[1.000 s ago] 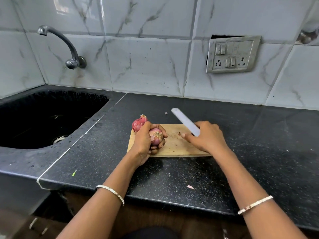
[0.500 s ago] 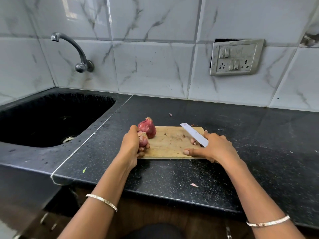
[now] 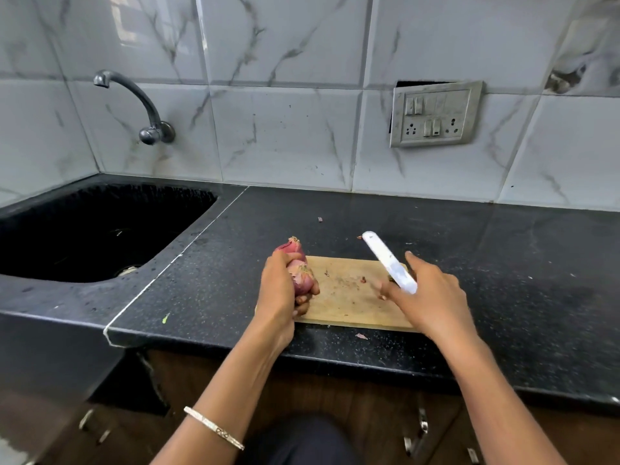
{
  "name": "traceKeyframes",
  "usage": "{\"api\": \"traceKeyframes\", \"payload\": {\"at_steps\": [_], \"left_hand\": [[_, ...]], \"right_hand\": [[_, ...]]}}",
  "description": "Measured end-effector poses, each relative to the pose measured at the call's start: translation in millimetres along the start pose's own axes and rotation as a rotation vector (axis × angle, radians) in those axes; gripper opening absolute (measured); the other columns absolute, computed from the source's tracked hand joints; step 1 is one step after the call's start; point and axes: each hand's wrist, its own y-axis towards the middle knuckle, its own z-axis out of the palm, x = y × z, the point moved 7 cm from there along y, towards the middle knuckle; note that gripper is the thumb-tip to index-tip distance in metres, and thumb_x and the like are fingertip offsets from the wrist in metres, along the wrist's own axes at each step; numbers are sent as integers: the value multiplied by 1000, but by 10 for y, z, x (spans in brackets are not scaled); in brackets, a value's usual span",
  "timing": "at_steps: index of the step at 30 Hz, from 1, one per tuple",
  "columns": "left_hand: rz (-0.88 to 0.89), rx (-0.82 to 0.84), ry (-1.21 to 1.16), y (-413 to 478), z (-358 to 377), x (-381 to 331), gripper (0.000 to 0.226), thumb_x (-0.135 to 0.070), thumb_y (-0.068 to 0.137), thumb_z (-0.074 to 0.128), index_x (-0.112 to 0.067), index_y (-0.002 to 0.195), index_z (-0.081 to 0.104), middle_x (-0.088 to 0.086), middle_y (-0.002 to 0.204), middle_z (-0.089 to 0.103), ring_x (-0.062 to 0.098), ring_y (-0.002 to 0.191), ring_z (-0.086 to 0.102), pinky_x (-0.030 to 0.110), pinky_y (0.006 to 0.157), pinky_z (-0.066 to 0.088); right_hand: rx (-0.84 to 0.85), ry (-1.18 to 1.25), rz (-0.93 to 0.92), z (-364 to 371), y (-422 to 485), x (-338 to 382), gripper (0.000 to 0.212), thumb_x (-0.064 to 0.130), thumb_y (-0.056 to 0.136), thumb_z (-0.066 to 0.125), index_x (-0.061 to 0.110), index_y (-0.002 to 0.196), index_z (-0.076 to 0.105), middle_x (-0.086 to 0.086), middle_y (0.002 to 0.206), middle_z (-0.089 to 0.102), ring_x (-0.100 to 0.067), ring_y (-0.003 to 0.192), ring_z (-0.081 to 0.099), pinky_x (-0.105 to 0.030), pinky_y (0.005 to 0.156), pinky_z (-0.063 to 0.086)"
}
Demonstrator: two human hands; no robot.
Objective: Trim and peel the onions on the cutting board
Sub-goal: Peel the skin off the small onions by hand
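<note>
Far left, sunk into the desk (image 3: 469,263): a black sink (image 3: 84,229), with a curved metal tap (image 3: 141,105) on the marble-tiled wall (image 3: 285,129) above it. A small green speck (image 3: 165,318) near the front edge of the black speckled surface. Further right, a wooden cutting board (image 3: 349,297) lying flat near the front edge, dotted with bits of skin. At its left end, the left hand (image 3: 280,293), fingers curled round a red onion (image 3: 302,278) and holding it with the rooty end turned toward the right, low over the board's left edge; whether touching the wood, hard to say. Just behind, at the far left corner of the board, a second red onion (image 3: 292,248), partly hidden by the hand, tip pointing up. A bangle (image 3: 214,427) on the left forearm. Toward the board's right end, the right hand (image 3: 426,293), closed about the handle of a knife, only the pale blade (image 3: 389,261) visible, slanting up and away to the left above the board, well apart from the held onion. A scrap of onion skin (image 3: 361,336) on the desk just in front of the board, another fleck (image 3: 320,219) behind it. On the wall to the right, a switch and socket plate (image 3: 436,114).
</note>
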Motion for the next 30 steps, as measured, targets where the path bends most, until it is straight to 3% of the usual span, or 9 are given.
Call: {"api": "traceKeyframes", "payload": {"at_steps": [3, 5, 7, 9, 13, 16, 21, 25, 30], "left_hand": [[42, 123, -37, -25, 334, -31, 41, -31, 107, 32, -8, 88, 60, 14, 55, 56, 13, 38, 29, 18, 36, 18], [39, 169, -28, 26, 501, -3, 45, -29, 106, 28, -8, 81, 59, 14, 56, 56, 14, 38, 28, 17, 37, 17], [35, 187, -12, 104, 619, 22, 43, -26, 103, 28, -8, 80, 58, 15, 57, 55, 15, 39, 27, 15, 37, 18], [34, 182, 2, 182, 689, 40, 42, -25, 102, 27, -8, 80, 58, 16, 57, 53, 16, 38, 27, 15, 37, 20], [38, 123, -5, 295, 701, 110, 46, -27, 101, 31, -13, 72, 64, 19, 70, 58, 20, 45, 42, 21, 40, 31], [-21, 114, -59, 331, 666, 201, 46, -30, 101, 37, -17, 71, 70, 12, 71, 66, 23, 57, 59, 28, 49, 40], [-63, 129, -72, 341, 656, 229, 42, -29, 102, 33, -11, 74, 59, 11, 61, 55, 18, 41, 38, 16, 34, 22], [-41, 135, -70, 325, 660, 224, 48, -26, 102, 32, -14, 61, 54, 8, 53, 44, 13, 34, 27, 14, 36, 17], [-21, 122, -58, 297, 661, 195, 46, -22, 103, 29, -12, 61, 47, 2, 43, 39, 9, 30, 23, 12, 36, 16]], "right_hand": [[-122, 320, -174, -22, 29, 247, 52, 37, 105, 49, 43, 155, 34, 10, 101, 76, -10, 82, 68, -35, 75, 55], [-99, 497, -259, 41, 66, 372, 53, 24, 107, 46, 51, 151, 35, 7, 73, 70, -1, 61, 58, -25, 64, 52], [-89, 582, -326, 84, 112, 449, 54, 19, 107, 46, 55, 147, 40, 8, 66, 64, -1, 59, 52, -20, 61, 47], [-59, 634, -367, 134, 158, 478, 52, 20, 107, 49, 56, 145, 43, 18, 71, 62, -3, 63, 52, -26, 65, 49], [18, 646, -390, 255, 186, 491, 53, 37, 96, 68, 51, 144, 48, 35, 128, 60, 12, 107, 63, -17, 92, 52], [53, 591, -377, 302, 202, 475, 65, 49, 84, 78, 52, 142, 49, 44, 115, 61, 7, 109, 65, -19, 94, 53], [52, 562, -413, 293, 217, 459, 68, 49, 81, 80, 48, 142, 52, 36, 112, 67, 11, 104, 64, -27, 95, 56], [44, 528, -427, 300, 200, 442, 62, 59, 82, 76, 57, 139, 50, 35, 111, 68, -7, 110, 69, -42, 92, 58], [21, 514, -428, 288, 173, 447, 62, 69, 79, 68, 56, 138, 51, 32, 119, 66, 2, 104, 68, -38, 86, 59]]}}
